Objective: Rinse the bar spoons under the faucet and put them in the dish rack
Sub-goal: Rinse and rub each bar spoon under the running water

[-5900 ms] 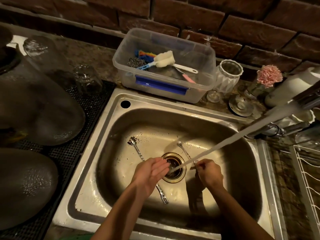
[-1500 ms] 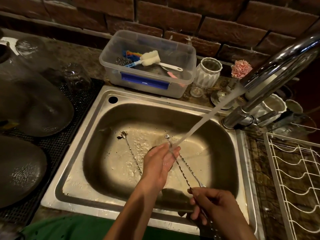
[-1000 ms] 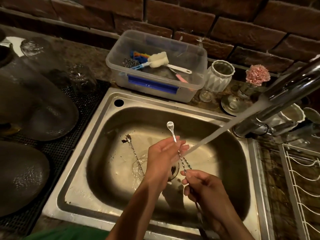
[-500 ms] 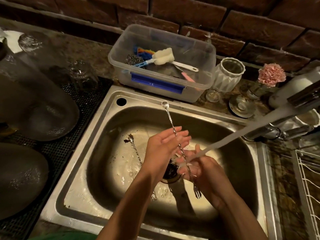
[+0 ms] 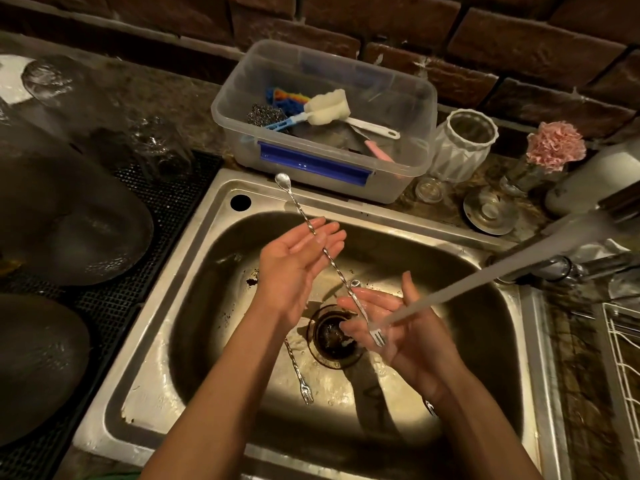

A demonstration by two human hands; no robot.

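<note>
Currently, the bar spoon (image 5: 332, 261) lies across both flat-fingered palms, left hand (image 5: 298, 265) and right hand (image 5: 398, 327), under the water stream (image 5: 485, 275).

**Dim scene, one warm pool of light in the basin**

The frame is dark overall — a warm, yellowish glow falls from above onto the sink (image 5: 194, 306) floor, and the rest sinks into brown shadow. Wet steel throws back patchy glare around the drain (image 5: 334, 336). Both forearms cast long, soft-edged shadows toward the near wall of the basin. The water stream (image 5: 485, 282) smears into a pale, blurred streak. Wide-angle distortion bows the brick wall (image 5: 519, 46) and the sink rim outward at the edges. The glassware (image 5: 69, 216) on the left is murky and soft (hard to make out), and the corners fade to near black.
</note>
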